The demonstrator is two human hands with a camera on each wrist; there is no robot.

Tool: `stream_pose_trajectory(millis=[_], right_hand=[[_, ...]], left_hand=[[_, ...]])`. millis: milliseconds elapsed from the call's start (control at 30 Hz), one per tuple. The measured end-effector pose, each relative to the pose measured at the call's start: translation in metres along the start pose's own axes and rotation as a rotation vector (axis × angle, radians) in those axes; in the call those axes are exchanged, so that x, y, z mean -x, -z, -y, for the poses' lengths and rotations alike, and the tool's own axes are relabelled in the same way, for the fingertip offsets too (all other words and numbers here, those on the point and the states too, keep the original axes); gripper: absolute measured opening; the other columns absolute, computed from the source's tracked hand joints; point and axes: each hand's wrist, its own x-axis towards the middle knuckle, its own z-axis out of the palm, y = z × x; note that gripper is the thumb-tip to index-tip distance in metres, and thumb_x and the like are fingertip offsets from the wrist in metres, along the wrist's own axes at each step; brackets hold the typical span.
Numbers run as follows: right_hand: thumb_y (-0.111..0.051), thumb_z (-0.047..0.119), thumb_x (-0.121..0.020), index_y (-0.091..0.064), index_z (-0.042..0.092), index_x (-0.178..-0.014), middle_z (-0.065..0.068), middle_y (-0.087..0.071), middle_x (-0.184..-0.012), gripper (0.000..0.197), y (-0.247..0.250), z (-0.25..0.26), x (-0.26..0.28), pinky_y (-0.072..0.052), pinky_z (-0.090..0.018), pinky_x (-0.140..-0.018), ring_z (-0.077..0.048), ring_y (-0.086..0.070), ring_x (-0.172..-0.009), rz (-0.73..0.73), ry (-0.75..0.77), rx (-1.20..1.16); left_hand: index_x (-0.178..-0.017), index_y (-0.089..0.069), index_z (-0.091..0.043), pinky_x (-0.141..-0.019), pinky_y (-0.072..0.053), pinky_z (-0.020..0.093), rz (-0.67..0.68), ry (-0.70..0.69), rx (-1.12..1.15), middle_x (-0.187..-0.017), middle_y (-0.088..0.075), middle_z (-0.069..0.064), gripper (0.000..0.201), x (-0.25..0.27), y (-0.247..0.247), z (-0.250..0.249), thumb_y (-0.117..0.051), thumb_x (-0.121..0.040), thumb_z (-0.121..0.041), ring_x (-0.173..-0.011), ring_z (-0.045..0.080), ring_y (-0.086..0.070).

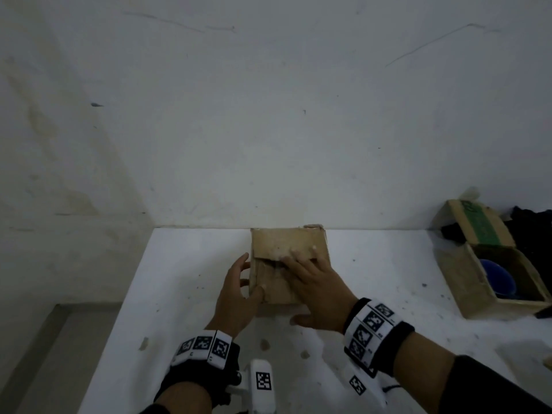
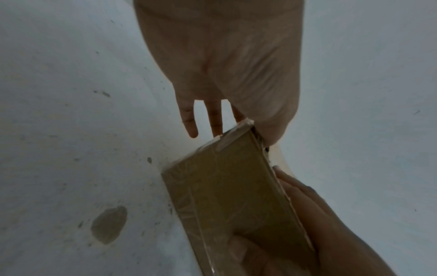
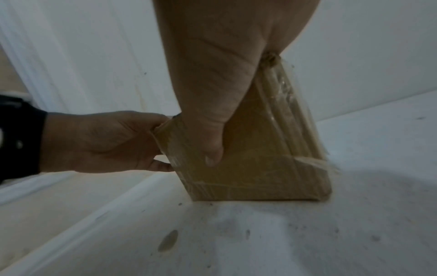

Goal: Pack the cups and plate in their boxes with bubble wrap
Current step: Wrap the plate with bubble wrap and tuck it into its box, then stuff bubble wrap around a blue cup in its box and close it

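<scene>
A closed, taped cardboard box (image 1: 268, 282) stands on the white table (image 1: 179, 279) against the wall. My right hand (image 1: 310, 282) lies flat on its lid with the fingers spread, and the thumb runs down the front face (image 3: 212, 149). My left hand (image 1: 242, 282) rests straight fingers (image 2: 189, 119) along the box's left side (image 2: 224, 186), with its thumb on the lid's front-left corner. At the right stands a second, open cardboard box (image 1: 460, 282) holding a blue cup (image 1: 497, 279). No plate or bubble wrap shows.
The wall rises directly behind the closed box. Dark cloth (image 1: 531, 231) lies behind the open box at the far right. The table's left edge (image 1: 131, 282) drops to a lower ledge. Small stains dot the tabletop (image 1: 264, 343).
</scene>
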Motion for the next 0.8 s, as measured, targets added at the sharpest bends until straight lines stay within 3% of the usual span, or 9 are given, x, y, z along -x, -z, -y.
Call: stream_pose_trajectory(millis=[67,167,367,433,567,733,800], right_hand=[[-0.075,0.06,-0.051,-0.065,0.01,-0.117,-0.009,-0.06,-0.128,0.084,-0.008,0.005,0.001,-0.023,-0.052,-0.111,-0.027,-0.058,-0.117,-0.059,0.0,0.034],[-0.08,0.052,-0.049,-0.067,0.011,-0.113,-0.006,-0.067,-0.117,0.078,-0.012,0.009,0.001,-0.029,-0.051,-0.105,-0.022,-0.064,-0.108,-0.067,-0.021,0.012],[-0.075,0.029,-0.066,-0.05,0.008,-0.129,-0.008,-0.058,-0.126,0.071,-0.005,0.016,-0.002,-0.009,-0.048,-0.114,-0.024,-0.054,-0.118,0.045,-0.088,-0.046],[-0.072,0.024,-0.069,-0.046,0.009,-0.132,-0.008,-0.054,-0.129,0.069,-0.002,0.018,-0.002,-0.007,-0.049,-0.116,-0.026,-0.049,-0.122,0.068,-0.099,-0.039],[-0.071,0.022,-0.068,-0.048,0.011,-0.129,-0.009,-0.051,-0.124,0.066,0.0,0.019,-0.003,-0.008,-0.048,-0.116,-0.03,-0.046,-0.12,0.098,-0.115,-0.035],[-0.056,0.031,-0.086,-0.035,0.015,-0.139,-0.006,-0.043,-0.138,0.06,0.013,0.018,0.002,-0.005,-0.05,-0.115,-0.027,-0.038,-0.13,0.135,-0.119,-0.056],[-0.057,0.033,-0.087,-0.029,0.015,-0.142,-0.006,-0.034,-0.147,0.065,0.018,0.018,0.012,-0.005,-0.049,-0.116,-0.026,-0.026,-0.138,0.154,-0.119,-0.108]], left_hand=[[-0.141,-0.027,-0.03,-0.086,-0.054,0.042,-0.003,-0.011,-0.01,-0.133,-0.043,-0.007,0.067,0.001,-0.001,-0.001,-0.062,-0.086,-0.015,-0.108,0.015,-0.051],[-0.14,-0.027,-0.03,-0.087,-0.053,0.041,-0.014,-0.01,-0.029,-0.134,-0.042,-0.006,0.067,0.002,-0.004,-0.003,-0.062,-0.085,-0.015,-0.109,0.015,-0.05],[-0.14,-0.03,-0.025,-0.088,-0.049,0.034,-0.042,-0.052,-0.059,-0.139,-0.039,-0.001,0.062,0.003,-0.006,-0.004,-0.06,-0.086,-0.012,-0.11,0.016,-0.048],[-0.14,-0.031,-0.023,-0.092,-0.048,0.037,-0.052,-0.065,-0.072,-0.14,-0.039,0.0,0.061,0.005,-0.007,-0.004,-0.058,-0.087,-0.012,-0.114,0.018,-0.047],[-0.143,-0.029,-0.022,-0.099,-0.046,0.043,-0.064,-0.087,-0.146,-0.144,-0.037,0.003,0.058,0.008,-0.008,-0.006,-0.053,-0.09,-0.015,-0.124,0.022,-0.046],[-0.145,-0.026,-0.019,-0.106,-0.038,0.039,-0.087,-0.028,-0.271,-0.15,-0.033,0.003,0.05,0.015,-0.013,-0.019,-0.04,-0.097,-0.024,-0.131,0.024,-0.042],[-0.145,-0.028,-0.018,-0.108,-0.034,0.037,-0.1,0.011,-0.334,-0.15,-0.034,0.005,0.048,0.019,-0.015,-0.027,-0.036,-0.098,-0.026,-0.133,0.024,-0.039]])
